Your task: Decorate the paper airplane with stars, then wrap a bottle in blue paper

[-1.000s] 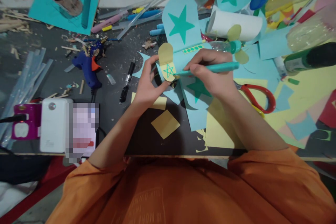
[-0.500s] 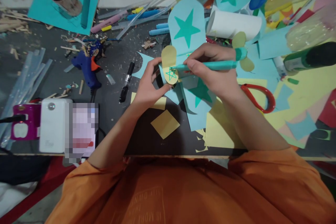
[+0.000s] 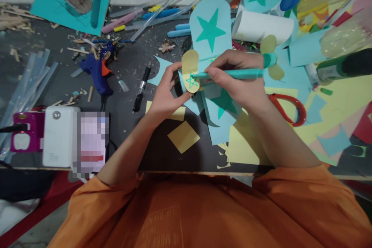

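My right hand (image 3: 240,75) pinches a teal marker (image 3: 244,73), its tip touching a small rounded yellow paper piece (image 3: 190,62). A green star outline shows on the lower half of that piece. My left hand (image 3: 168,93) grips the yellow piece and the light blue paper under it, fingers at the left edge and thumb at the bottom. Behind my hands stands a light blue rounded panel (image 3: 194,15) bearing a green star. Another star panel (image 3: 215,131) lies below, partly under my right hand. The marker's teal cap (image 3: 269,59) shows beside my right hand.
A blue glue gun (image 3: 97,75) and a black marker (image 3: 142,89) lie at left. Red-handled scissors (image 3: 302,114) are right of my right hand. A white roll (image 3: 263,27) and bottles sit behind. A yellow square (image 3: 183,136) lies near the table's front edge.
The whole view has shifted slightly, with the things on the table appearing a little further right. Both hands keep their holds, and the marker tip stays on the star outline.
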Demonstrator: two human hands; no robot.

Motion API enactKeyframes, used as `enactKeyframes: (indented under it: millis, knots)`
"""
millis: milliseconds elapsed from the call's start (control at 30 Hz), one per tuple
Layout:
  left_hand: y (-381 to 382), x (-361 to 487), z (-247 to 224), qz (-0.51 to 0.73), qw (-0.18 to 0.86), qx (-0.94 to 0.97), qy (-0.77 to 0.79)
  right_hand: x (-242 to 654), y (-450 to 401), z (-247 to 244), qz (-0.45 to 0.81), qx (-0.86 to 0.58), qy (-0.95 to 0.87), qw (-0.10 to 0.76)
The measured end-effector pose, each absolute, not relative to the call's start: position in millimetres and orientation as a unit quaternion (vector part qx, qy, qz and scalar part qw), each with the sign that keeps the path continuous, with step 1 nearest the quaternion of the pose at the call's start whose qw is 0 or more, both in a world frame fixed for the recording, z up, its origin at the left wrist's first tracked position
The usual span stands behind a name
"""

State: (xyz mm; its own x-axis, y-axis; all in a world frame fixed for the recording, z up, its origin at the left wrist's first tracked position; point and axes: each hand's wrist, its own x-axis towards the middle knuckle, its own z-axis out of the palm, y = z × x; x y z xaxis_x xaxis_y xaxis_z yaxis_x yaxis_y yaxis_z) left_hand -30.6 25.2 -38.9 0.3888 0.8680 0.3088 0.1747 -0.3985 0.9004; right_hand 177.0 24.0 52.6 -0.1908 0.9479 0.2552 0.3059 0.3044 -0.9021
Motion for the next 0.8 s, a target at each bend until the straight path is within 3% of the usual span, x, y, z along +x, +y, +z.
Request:
enactKeyframes:
  millis: [800]
  knots:
    - [25.3, -30.0, -39.2, 0.418, 0.427, 0.716, 0.362, 175.8, 26.0, 53.3, 0.358, -0.475, -0.662, 0.457]
